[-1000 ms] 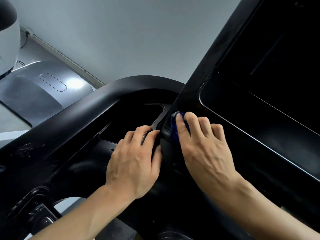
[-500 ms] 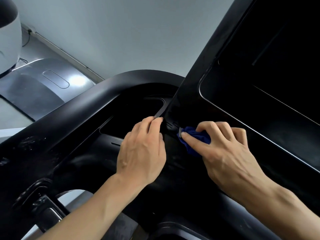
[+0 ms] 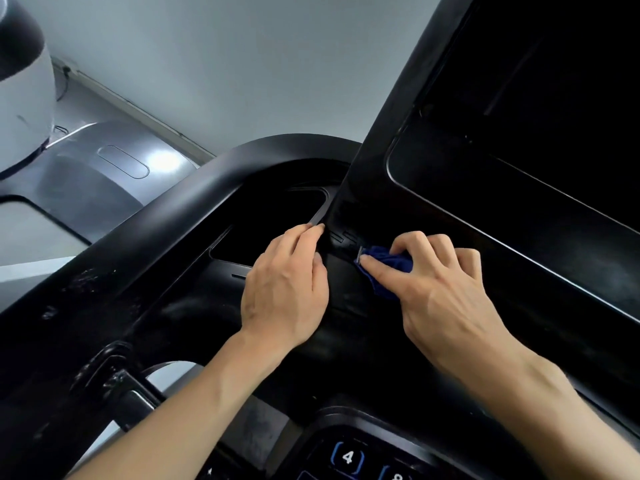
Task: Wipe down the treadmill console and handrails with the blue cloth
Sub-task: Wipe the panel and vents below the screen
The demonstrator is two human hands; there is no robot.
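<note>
Pinching the blue cloth [image 3: 384, 268], the right hand [image 3: 440, 289] curls round a soft, light wad pressed against the console [image 3: 450, 209] base, best gripped bunched like this. The left hand [image 3: 287, 285] lies flat, fingers straight, bracing beside it, holding nothing.

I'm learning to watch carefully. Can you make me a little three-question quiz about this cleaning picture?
1. Which hand holds the blue cloth?
2. True or false: the left hand is holding a spray bottle.
3. Which number glows on the lit button nearest the bottom edge: A) 4 B) 7 C) 1?

Key:
1. The right hand, bunching it against the black console.
2. False; it rests on the console, fingers together, holding nothing.
3. A
</note>
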